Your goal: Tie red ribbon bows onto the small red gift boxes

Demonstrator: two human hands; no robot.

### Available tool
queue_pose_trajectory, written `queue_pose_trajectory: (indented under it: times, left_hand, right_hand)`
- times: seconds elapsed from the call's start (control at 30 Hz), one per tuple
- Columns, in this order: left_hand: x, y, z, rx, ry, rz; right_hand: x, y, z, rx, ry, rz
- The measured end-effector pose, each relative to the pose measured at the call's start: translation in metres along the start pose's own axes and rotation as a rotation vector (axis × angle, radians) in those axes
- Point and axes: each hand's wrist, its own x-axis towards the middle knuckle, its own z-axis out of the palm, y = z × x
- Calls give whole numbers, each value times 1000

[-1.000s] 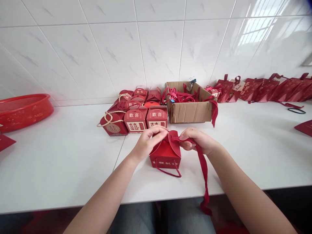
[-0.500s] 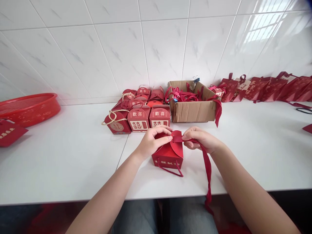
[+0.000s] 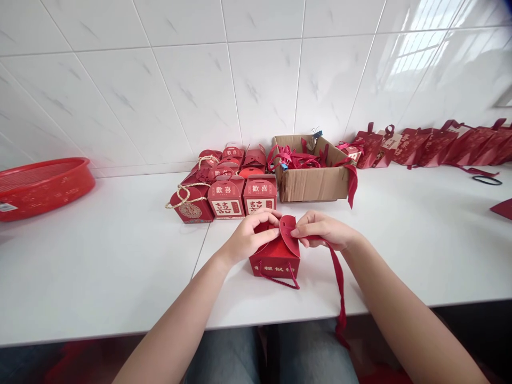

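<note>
A small red gift box (image 3: 275, 260) with gold characters stands on the white table near its front edge, a twisted red cord handle (image 3: 280, 281) hanging down its front. My left hand (image 3: 254, 233) grips the folded flaps at the top, thumb and fingers closed on them. A rounded right flap (image 3: 288, 233) with small slots stands up between the hands. Pinched in my right hand (image 3: 326, 229) is a dark red ribbon (image 3: 339, 277), its long tail drooping over the table edge. The right thumb tip lies against the right flap. Fingers hide the ribbon's near end.
Several red boxes (image 3: 226, 200) are grouped behind the hands. Beside them stands a cardboard box (image 3: 314, 185) of red ribbons with clips. Red bags (image 3: 424, 146) line the tiled wall at right, near a black loop (image 3: 487, 180). A red plastic basket (image 3: 48, 186) is at left.
The ribbon stretched across the right flap half a second ago is no longer there, so the flap's slots show. My right hand has moved slightly left against the flap. The view has shifted slightly.
</note>
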Motion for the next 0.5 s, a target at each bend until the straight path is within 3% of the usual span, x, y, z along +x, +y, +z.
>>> queue_pose_trajectory:
  times: [0.1,0.23,0.33,0.5]
  left_hand:
    - [-1,-1,2,-44,54,-11]
    - [2,-7,1,-149,247,11]
    - [6,-12,-5,-397,381,36]
    - [11,-16,-22,-753,518,49]
  right_hand:
    - [0,1,-1,-70,-20,-1]
    - [-1,-1,-2,-235,43,-42]
    - [-4,-2,-3,-349,94,-59]
    - [-5,0,-5,-442,5,21]
